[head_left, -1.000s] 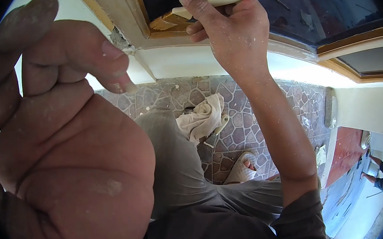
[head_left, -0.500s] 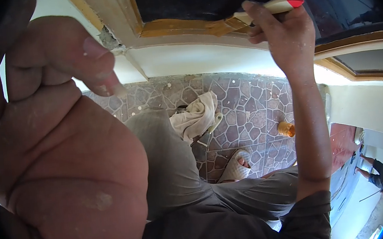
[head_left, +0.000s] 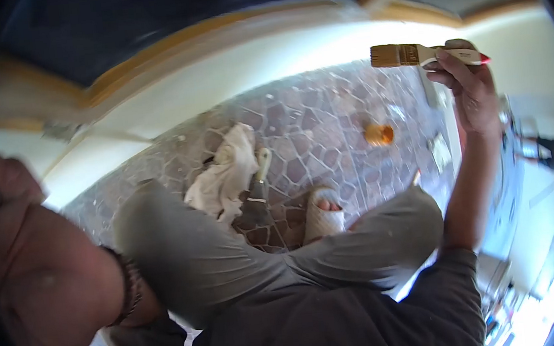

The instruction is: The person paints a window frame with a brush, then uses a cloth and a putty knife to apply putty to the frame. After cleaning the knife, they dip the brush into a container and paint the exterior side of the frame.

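My right hand [head_left: 472, 91] is closed round the pale handle of a paintbrush [head_left: 406, 54] at the upper right. The brush lies level, its brown bristles pointing left and the red handle tip to the right, apart from the window frame. Large and close at the left edge is my left hand [head_left: 40, 276], blurred, with curled fingers; whether it holds anything cannot be seen. Along the top runs a dark window pane with a yellow-brown wooden frame [head_left: 165, 47]. An orange-stained container [head_left: 379, 134] sits on the floor below the brush.
On the stone-patterned floor [head_left: 311, 113] lie a crumpled pale cloth [head_left: 227, 171] and a scraper [head_left: 261, 174]. My slippered foot [head_left: 324, 215] rests near them between my bent knees. A person [head_left: 553, 154] is visible at the far right.
My right hand has carried the brush away from the window frame, to the right and down. My left hand has moved lower and farther left. The whole view has turned to the right.
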`<state>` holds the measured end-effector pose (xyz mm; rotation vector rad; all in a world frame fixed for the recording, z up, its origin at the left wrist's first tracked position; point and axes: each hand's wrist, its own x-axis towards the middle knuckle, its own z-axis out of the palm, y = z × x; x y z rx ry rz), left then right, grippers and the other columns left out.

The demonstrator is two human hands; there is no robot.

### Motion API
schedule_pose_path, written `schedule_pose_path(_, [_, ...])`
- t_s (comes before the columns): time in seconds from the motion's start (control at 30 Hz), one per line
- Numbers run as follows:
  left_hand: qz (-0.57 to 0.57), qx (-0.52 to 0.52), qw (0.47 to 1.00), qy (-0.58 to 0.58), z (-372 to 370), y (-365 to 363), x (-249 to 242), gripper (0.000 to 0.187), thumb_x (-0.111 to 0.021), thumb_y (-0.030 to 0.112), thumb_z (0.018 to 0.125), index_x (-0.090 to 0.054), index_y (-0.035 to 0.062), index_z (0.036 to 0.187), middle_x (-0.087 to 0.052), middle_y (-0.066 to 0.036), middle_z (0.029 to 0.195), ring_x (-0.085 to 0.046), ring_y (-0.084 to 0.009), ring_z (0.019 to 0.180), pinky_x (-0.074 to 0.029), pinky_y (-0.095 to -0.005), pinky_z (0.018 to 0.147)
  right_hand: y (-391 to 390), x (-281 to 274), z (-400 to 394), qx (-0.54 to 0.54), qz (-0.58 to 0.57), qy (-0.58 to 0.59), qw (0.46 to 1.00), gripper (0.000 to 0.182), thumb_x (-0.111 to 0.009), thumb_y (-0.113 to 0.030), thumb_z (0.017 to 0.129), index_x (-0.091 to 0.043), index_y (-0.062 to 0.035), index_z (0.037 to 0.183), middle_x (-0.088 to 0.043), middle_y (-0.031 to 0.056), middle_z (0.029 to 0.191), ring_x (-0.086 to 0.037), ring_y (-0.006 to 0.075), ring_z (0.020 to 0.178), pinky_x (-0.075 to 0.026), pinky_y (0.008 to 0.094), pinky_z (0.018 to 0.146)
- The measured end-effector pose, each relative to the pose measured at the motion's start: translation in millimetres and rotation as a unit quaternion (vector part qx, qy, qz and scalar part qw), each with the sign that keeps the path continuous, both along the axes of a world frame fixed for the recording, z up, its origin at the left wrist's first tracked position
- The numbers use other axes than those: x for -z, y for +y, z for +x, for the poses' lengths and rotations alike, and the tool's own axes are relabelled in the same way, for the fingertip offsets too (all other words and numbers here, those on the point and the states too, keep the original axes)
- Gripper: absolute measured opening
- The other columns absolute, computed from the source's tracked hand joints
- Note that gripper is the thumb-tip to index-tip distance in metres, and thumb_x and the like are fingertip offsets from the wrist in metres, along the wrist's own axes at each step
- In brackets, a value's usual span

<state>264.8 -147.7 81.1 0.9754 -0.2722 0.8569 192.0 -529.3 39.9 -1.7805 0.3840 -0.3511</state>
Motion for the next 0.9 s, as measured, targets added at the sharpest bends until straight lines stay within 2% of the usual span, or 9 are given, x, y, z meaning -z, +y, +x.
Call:
schedule_pose_path(0.03, [0.023, -0.146, 0.980, 0.130, -1.3, -15.0, -6.6, 0.040, -0.033, 0.025, 0.095, -0.040, -0.0108, 0.111, -0.054, -0.029, 0.084, -0.057, -0.0308, 0.056, -0.046, -0.0363, 0.038, -22.0, 12.8, -21.9, 0.028, 0.059, -0.012, 0.998, 0.023, -0.063, -0.006, 0.086, -0.056, 0.0049, 0.105, -0.065, 0.0150, 0.091, -0.068, 0.0224, 0.081, -0.058, 0.0288, 0.070])
schedule_pose_path(0.1, [0.211, 0.218, 0.950, -0.071, 4.7, 28.6, 14.6, 0.039, -0.032, 0.025, 0.095, -0.044, -0.0114, 0.103, -0.054, -0.029, 0.079, -0.056, -0.0293, 0.055, -0.045, -0.0335, 0.039, -67.1, 53.1, -73.5, 0.102, 0.165, -0.046, 0.980, 0.019, -0.059, -0.006, 0.088, -0.056, 0.0050, 0.104, -0.065, 0.0156, 0.092, -0.068, 0.0238, 0.082, -0.058, 0.0292, 0.072])
schedule_pose_path(0.17, [0.142, 0.225, 0.962, -0.067, 2.1, 11.6, 21.2, 0.042, -0.031, 0.027, 0.096, -0.042, -0.0064, 0.118, -0.056, -0.028, 0.085, -0.055, -0.0287, 0.050, -0.045, -0.0308, 0.039, -112.4, 112.9, -127.3, 0.136, 0.274, -0.071, 0.949, 0.014, -0.057, -0.007, 0.090, -0.057, 0.0033, 0.100, -0.066, 0.0151, 0.092, -0.067, 0.0242, 0.084, -0.058, 0.0304, 0.075])
schedule_pose_path(0.23, [0.330, 0.268, 0.900, -0.097, 14.5, 22.4, 22.7, 0.049, -0.033, 0.034, 0.096, -0.039, -0.0036, 0.126, -0.059, -0.027, 0.092, -0.057, -0.0290, 0.054, -0.046, -0.0333, 0.040, -118.9, 162.0, -167.0, 0.274, 0.323, -0.104, 0.900, 0.011, -0.057, -0.008, 0.090, -0.058, 0.0014, 0.095, -0.066, 0.0136, 0.091, -0.067, 0.0246, 0.086, -0.058, 0.0314, 0.077])
schedule_pose_path(0.33, [0.381, 0.328, 0.864, -0.027, 4.7, 40.5, 36.6, 0.071, -0.024, 0.042, 0.094, -0.055, -0.0209, 0.105, -0.048, -0.032, 0.108, -0.045, -0.0297, 0.089, -0.036, -0.0412, 0.072, -131.7, 246.7, -205.7, 0.331, 0.398, -0.131, 0.845, 0.010, -0.061, -0.009, 0.088, -0.060, -0.0009, 0.094, -0.067, 0.0123, 0.091, -0.067, 0.0253, 0.088, -0.059, 0.0339, 0.078])
schedule_pose_path(0.4, [0.413, 0.330, 0.849, -0.014, 13.2, 33.8, 38.5, 0.065, -0.023, 0.035, 0.096, -0.055, -0.0207, 0.103, -0.047, -0.033, 0.109, -0.046, -0.0305, 0.083, -0.037, -0.0398, 0.069, -126.9, 279.1, -209.2, 0.352, 0.427, -0.118, 0.825, 0.010, -0.062, -0.009, 0.088, -0.061, -0.0013, 0.094, -0.067, 0.0120, 0.091, -0.067, 0.0247, 0.087, -0.059, 0.0340, 0.077])
schedule_pose_path(0.5, [0.454, 0.329, 0.826, -0.050, -1.5, -20.4, 45.6, 0.050, -0.021, 0.019, 0.098, -0.051, -0.0210, 0.106, -0.048, -0.033, 0.106, -0.048, -0.0305, 0.073, -0.038, -0.0328, 0.061, -116.7, 307.7, -204.5, 0.368, 0.457, -0.080, 0.806, 0.011, -0.062, -0.010, 0.088, -0.060, -0.0018, 0.096, -0.066, 0.0114, 0.090, -0.067, 0.0230, 0.085, -0.059, 0.0333, 0.074])
schedule_pose_path(0.57, [0.489, 0.101, 0.865, -0.043, -15.8, -55.8, 53.1, 0.042, -0.026, 0.015, 0.099, -0.046, -0.0192, 0.112, -0.051, -0.033, 0.101, -0.049, -0.0281, 0.071, -0.038, -0.0285, 0.057, -108.3, 312.3, -197.3, 0.370, 0.477, -0.084, 0.793, 0.013, -0.062, -0.009, 0.089, -0.059, -0.0019, 0.099, -0.066, 0.0106, 0.092, -0.067, 0.0211, 0.084, -0.059, 0.0311, 0.073])
schedule_pose_path(0.9, [0.497, 0.238, 0.827, 0.111, -9.2, -90.1, 64.6, 0.029, -0.037, 0.008, 0.097, -0.051, -0.0056, 0.118, -0.059, -0.011, 0.088, -0.049, -0.0120, 0.062, -0.037, -0.0239, 0.056, -96.4, 337.1, -199.3, 0.364, 0.534, -0.081, 0.759, 0.012, -0.062, -0.012, 0.090, -0.059, -0.0035, 0.098, -0.066, 0.0079, 0.090, -0.067, 0.0187, 0.083, -0.058, 0.0310, 0.072])
